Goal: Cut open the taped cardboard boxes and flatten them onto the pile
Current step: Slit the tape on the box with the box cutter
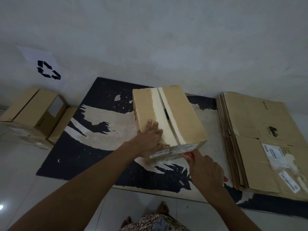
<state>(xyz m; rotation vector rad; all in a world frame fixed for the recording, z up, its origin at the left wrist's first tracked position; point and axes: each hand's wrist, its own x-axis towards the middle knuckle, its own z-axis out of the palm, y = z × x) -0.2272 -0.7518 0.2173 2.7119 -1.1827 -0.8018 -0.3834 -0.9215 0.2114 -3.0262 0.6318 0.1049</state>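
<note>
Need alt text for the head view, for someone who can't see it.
A left hand steadies a taped box on a worn mat while the right hand holds a red-handled cutter at its near seam. Flattened cardboard lies right, more boxes left.

I count one taped box [170, 117] standing on the mat at the middle of the frame, with two strips of pale tape [164, 117] running side by side along its top. One worn dark mat [93, 130] lies under it. At the left edge I see about three more boxes [33, 110] bunched together; the exact number there is hard to tell. At the right there is one pile of flattened cardboard [260, 140], many sheets deep, too many to count. One paper sign with a recycling symbol [48, 70] sits at the upper left. I have two hands in view, my left hand [150, 140] and my right hand [206, 170], and one red-handled cutter [189, 155].
</note>
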